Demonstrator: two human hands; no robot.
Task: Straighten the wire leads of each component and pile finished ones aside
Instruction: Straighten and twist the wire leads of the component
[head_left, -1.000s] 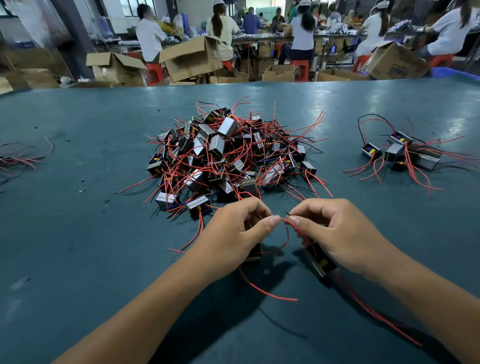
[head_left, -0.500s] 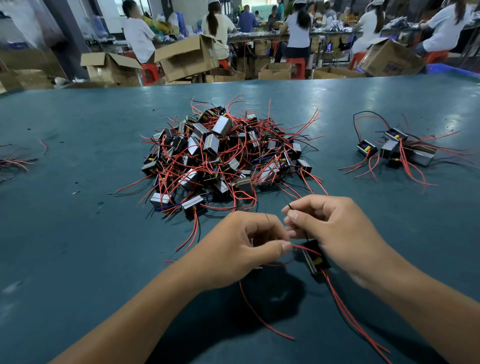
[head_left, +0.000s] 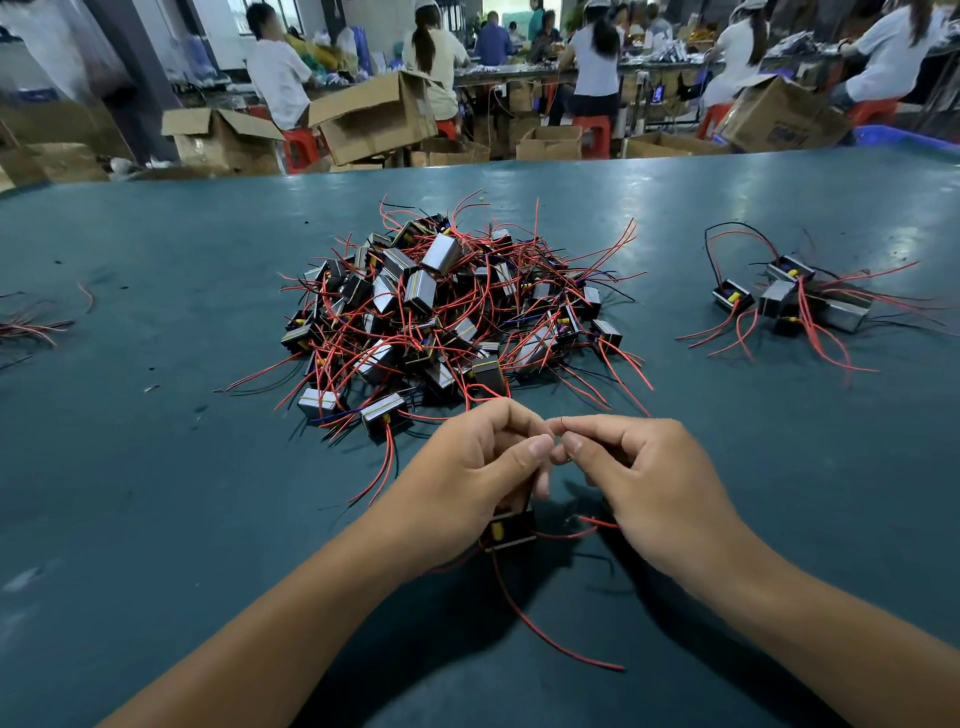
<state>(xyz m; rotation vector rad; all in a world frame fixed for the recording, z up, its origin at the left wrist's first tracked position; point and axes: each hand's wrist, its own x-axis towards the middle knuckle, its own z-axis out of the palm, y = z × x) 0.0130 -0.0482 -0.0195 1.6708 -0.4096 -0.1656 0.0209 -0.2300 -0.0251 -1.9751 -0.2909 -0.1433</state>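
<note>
Left hand (head_left: 478, 467) grips the component (head_left: 511, 530); right hand (head_left: 644, 478), fingers curled, pinches its thin wire lead (head_left: 557, 422)

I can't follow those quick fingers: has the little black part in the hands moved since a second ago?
Yes. The part has shifted left, from under the right hand to under the left hand, judged against the big pile.

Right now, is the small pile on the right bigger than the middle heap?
No, the small pile holds only a few components, far fewer than the middle heap.
</note>
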